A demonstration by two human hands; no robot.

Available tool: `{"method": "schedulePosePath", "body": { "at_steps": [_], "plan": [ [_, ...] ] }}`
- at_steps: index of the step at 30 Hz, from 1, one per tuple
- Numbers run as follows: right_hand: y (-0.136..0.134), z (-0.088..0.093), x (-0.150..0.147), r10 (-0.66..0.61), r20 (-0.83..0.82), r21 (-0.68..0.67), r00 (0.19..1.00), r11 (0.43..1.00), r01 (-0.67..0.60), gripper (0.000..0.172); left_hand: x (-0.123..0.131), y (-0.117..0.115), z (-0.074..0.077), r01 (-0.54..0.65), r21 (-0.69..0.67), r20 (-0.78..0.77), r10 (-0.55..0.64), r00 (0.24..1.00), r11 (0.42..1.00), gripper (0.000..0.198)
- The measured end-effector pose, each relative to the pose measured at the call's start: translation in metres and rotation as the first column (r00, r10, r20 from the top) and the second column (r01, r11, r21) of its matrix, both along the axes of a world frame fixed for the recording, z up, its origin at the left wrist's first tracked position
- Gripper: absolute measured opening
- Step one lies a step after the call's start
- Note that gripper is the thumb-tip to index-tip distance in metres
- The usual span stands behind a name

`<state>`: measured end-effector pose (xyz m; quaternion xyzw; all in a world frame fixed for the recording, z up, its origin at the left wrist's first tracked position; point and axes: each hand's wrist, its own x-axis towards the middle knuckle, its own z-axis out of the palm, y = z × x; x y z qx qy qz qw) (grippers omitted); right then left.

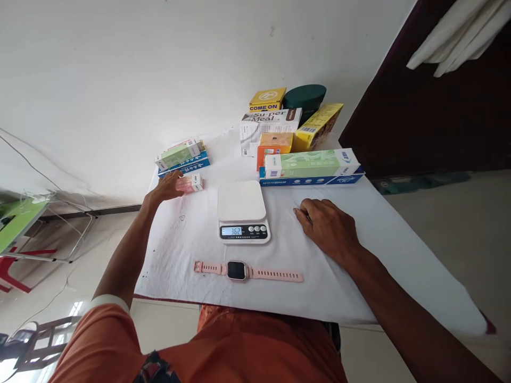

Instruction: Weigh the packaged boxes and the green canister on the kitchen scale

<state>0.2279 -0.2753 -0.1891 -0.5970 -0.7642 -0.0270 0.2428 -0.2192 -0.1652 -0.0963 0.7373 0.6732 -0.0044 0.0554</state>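
On the left of the table, my left hand [170, 186] is closed around the near-left end of a small pink toothpaste-style box [191, 183], which lies on the cloth. Just behind it is a stack of long boxes, a green and white one [179, 154] over a blue one [191, 164]. A white digital kitchen scale [241, 201] stands in the middle with its platform bare and its display lit. To its right, my right hand [329, 226] rests on the cloth in a loose fist, with nothing visible in it. A pink-strapped smartwatch [237, 271] lies flat in front of the scale.
At the back right stand a green toothpaste-style box [311, 163] on a blue box [311, 180], an orange box [275, 141], a white "Su-per Meal" box [271, 125], yellow boxes [319, 127] and a dark green tub [305, 97]. White cloth covers the table [207, 226], against a wall.
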Motion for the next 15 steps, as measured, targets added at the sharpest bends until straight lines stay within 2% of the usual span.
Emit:
{"method": "schedulePosePath", "body": {
  "at_steps": [2,6,9,11,13,15],
  "plan": [
    [0.000,0.001,-0.001,-0.013,0.007,-0.017,1.000,1.000,0.013,0.029,-0.002,-0.007,0.006,-0.009,0.017,0.021,0.009,1.000,1.000,0.056],
    [0.000,0.004,-0.003,-0.021,0.028,-0.035,0.999,0.999,0.022,0.024,0.013,-0.031,0.029,0.005,0.122,0.198,-0.030,0.980,0.993,0.055],
    [0.000,0.005,-0.003,-0.028,0.026,-0.044,0.999,0.999,0.029,0.022,0.044,-0.047,0.048,0.155,0.205,0.224,-0.200,0.954,0.966,0.054],
    [0.000,0.006,-0.004,-0.033,0.024,-0.058,0.999,0.998,0.035,0.022,0.072,-0.054,0.054,0.290,0.210,0.199,-0.331,0.922,0.934,0.052],
    [0.000,0.007,-0.004,-0.031,0.026,-0.060,0.999,0.998,0.032,0.021,0.101,-0.059,0.053,0.407,0.170,0.178,-0.434,0.883,0.897,0.052],
    [-0.001,0.007,-0.004,-0.026,0.028,-0.050,0.999,0.998,0.028,0.021,0.126,-0.062,0.048,0.477,0.110,0.155,-0.489,0.858,0.872,0.053]
  ]
}}
